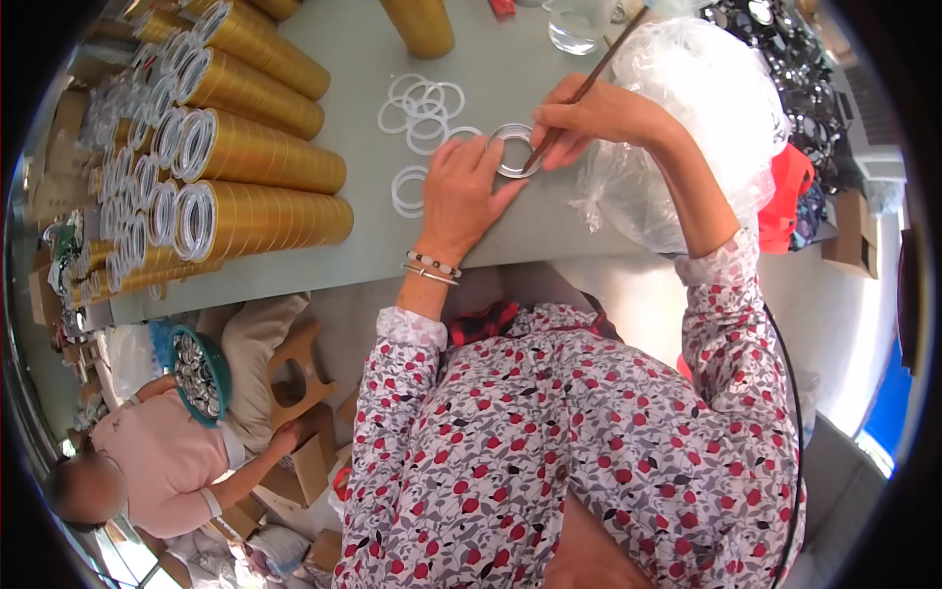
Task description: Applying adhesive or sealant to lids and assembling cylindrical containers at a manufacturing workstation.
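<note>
A silver ring point(513, 149) lies flat near the middle of the table. My left hand point(463, 191) steadies it from the left, with the index finger and thumb against its rim. From the right, my right hand point(594, 116) pinches a thin brown stick point(613, 49), slanted like a pen. Its lower tip meets the ring's right inner edge; whether it ends in bristles is too small to tell. Several thin whitish rings point(426, 102) lie loosely overlapped beyond my left hand. Another pair of pale rings point(408, 190) rests just left of that hand.
Gold tubular stacks point(265, 214) with clear-looking rings at their ends fill the table's left. One more gold tube point(420, 25) is at the far side. Right of my right hand sits a bulky clear plastic bag point(697, 108). A co-worker point(162, 452) is lower left, near a green basin point(218, 378).
</note>
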{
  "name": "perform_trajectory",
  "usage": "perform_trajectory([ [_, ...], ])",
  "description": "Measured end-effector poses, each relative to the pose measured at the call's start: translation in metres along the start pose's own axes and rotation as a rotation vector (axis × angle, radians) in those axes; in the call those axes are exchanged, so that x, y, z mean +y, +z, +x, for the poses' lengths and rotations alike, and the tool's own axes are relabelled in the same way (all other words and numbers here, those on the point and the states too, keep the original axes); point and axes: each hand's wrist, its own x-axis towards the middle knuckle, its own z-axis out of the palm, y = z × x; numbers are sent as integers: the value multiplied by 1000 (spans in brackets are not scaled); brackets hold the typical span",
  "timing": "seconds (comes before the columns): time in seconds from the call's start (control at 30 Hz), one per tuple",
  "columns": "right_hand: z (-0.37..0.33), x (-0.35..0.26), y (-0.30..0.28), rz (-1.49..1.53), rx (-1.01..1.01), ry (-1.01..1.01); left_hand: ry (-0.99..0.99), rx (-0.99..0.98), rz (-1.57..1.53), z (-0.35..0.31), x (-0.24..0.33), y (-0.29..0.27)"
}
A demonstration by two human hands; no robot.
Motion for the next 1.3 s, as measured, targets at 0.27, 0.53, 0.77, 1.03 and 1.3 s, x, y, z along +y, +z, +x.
perform_trajectory([
  [0.27, 7, -32, 8, -367, 30, 62, -1, -9, -24, 0, 0, 5],
  [0.53, -3, 19, 26, -650, 339, -537, -3, 4, -53, 1, -1, 4],
  [0.77, -14, 60, 60, -99, 537, -366, -3, 3, -43, 1, -1, 8],
  [1.03, -3, 65, 65, 195, 474, -327, -44, 40, -117, 3, 0, 11],
  [1.3, -11, 57, 51, 196, 286, -270, -78, 35, -106, 9, -8, 18],
])
